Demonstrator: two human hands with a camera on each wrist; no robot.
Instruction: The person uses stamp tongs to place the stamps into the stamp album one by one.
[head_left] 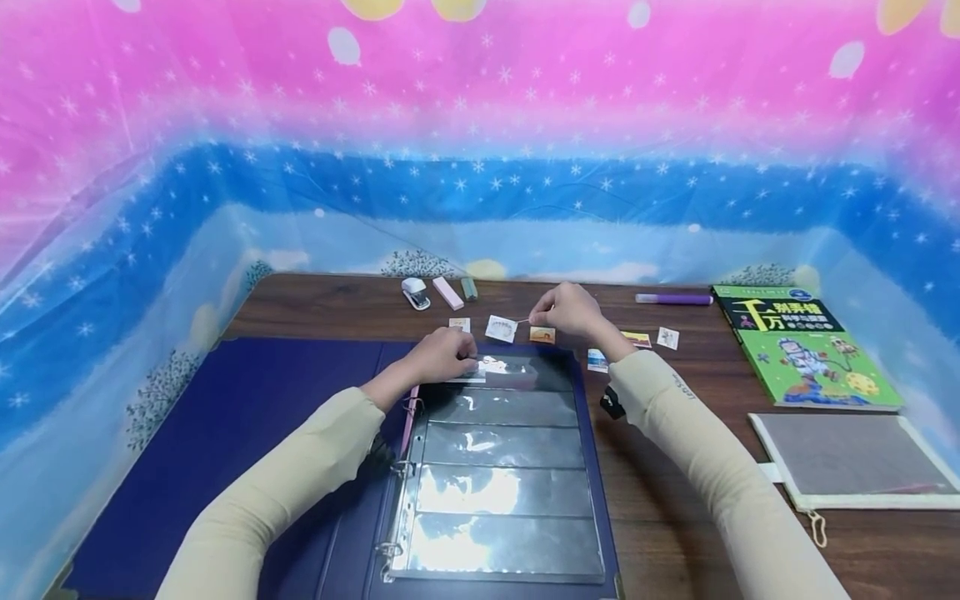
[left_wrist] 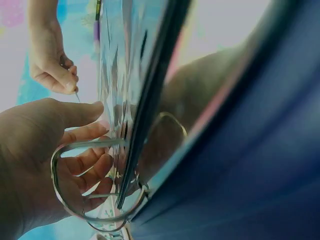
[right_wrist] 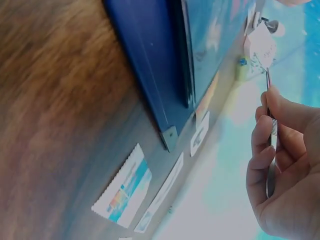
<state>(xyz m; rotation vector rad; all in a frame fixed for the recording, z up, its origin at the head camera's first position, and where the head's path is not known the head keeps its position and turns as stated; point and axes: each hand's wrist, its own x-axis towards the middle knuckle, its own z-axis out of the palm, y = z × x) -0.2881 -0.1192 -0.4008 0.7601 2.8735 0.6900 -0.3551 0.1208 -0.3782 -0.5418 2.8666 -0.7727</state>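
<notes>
My right hand (head_left: pixel 567 310) pinches a pair of metal tweezers (right_wrist: pixel 271 130) between thumb and fingers. At the tweezers' tips is a small white postage stamp (head_left: pixel 501 328) with a printed picture, held up just beyond the page's top edge. My left hand (head_left: pixel 441 357) is at the top pocket of a clear stamp album page (head_left: pixel 502 446), its curled fingertips at the plastic film. A white strip (head_left: pixel 471 377) shows under those fingers. The page sits on the metal rings (left_wrist: pixel 90 145) of an open navy binder (head_left: pixel 300 400).
Several stamps lie behind and right of the binder, among them an orange stamp (head_left: pixel 542 335) and a blue stamp (head_left: pixel 597 361). At the back are a small stapler (head_left: pixel 416 293), a pink block (head_left: pixel 447 293) and a purple pen (head_left: pixel 673 299). Right stand a green book (head_left: pixel 813 354) and a mesh pouch (head_left: pixel 855 458).
</notes>
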